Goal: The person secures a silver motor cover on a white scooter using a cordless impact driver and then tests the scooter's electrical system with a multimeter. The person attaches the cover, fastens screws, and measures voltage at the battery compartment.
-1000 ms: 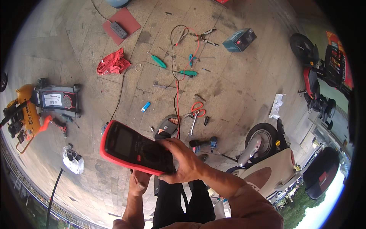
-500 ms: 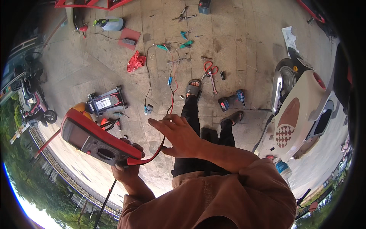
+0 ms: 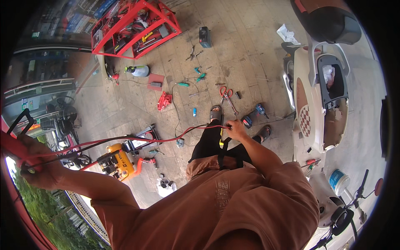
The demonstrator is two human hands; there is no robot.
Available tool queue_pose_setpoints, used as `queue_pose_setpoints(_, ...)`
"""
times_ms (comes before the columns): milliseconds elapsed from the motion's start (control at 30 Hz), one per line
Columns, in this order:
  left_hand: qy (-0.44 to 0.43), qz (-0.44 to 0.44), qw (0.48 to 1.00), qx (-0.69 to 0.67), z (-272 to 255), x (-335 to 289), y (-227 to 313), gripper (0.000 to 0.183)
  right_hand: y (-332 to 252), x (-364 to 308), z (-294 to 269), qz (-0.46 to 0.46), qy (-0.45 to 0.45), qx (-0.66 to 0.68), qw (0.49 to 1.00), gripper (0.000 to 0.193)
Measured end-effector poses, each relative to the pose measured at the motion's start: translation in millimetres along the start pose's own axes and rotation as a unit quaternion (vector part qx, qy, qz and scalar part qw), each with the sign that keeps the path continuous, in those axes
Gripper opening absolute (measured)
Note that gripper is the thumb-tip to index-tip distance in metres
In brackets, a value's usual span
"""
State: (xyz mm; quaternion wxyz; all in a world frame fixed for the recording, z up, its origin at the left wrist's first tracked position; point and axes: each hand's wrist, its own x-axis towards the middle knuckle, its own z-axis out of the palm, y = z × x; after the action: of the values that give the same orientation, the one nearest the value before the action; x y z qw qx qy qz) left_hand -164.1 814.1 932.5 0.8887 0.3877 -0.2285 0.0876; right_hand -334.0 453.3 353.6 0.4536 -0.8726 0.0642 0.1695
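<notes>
Far out at the left rim, my left hand (image 3: 39, 168) is wrapped round a red multimeter (image 3: 11, 146), blurred and partly cut off by the edge of the view. Red and black test leads (image 3: 177, 136) stretch from there across in front of my legs. Their other end is pinched in the closed fingers of my right hand (image 3: 237, 130), above my sandalled feet. Whether probe tips sit inside those fingers cannot be made out. On the paving just beyond lie red-handled scissors (image 3: 226, 91) and a blue cordless drill (image 3: 254, 116).
A light-coloured scooter (image 3: 310, 104) with its seat raised stands at right. At far left is a red tool cart (image 3: 135, 31). A black battery (image 3: 204, 37), spray bottle (image 3: 137, 71), red cloth (image 3: 164, 101), yellow machine (image 3: 118, 162) and white-and-blue bucket (image 3: 338, 180) stand or lie around.
My left hand has swung outward to the left with the multimeter. My right hand has moved right, drawing the leads out long and lifting them off the ground. The view has shifted too.
</notes>
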Motion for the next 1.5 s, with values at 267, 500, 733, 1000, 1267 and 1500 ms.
queue_pose_setpoints(267, -0.029, -0.124, 0.987, -0.094, -60.3, 50.6, -75.4, 0.07, 135.9, -184.5, -33.5, 0.246, -0.043, -0.182, 0.951, 0.017)
queue_pose_setpoints(500, -0.077, -0.224, 0.966, -0.107, -28.4, 47.1, -241.9, 0.056, 167.2, -385.4, -18.9, 0.399, 0.214, -0.226, 0.862, 0.017)
queue_pose_setpoints(733, -0.127, -0.299, 0.946, -0.028, 83.8, -13.6, -371.1, 0.05, 146.7, -492.5, -70.2, 0.454, 0.71, 0.328, 0.428, 0.052)
queue_pose_setpoints(1000, -0.262, -0.498, 0.824, -0.069, 249.8, -188.8, -476.8, 0.061, 30.4, -424.8, -270.6, 0.081, 0.654, 0.252, 0.709, 0.032)
queue_pose_setpoints(1267, -0.311, -0.527, 0.79, -0.02, 379.2, -338.6, -497.2, 0.064, 21.7, -399.9, -384.5, 0.072, 0.65, 0.094, 0.751, 0.043)
queue_pose_setpoints(1500, -0.406, -0.504, 0.762, 0.03, 421.7, -388.6, -518.0, 0.062, 44.8, -459.0, -401.1, -0.066, 0.735, -0.05, 0.672, 0.043)
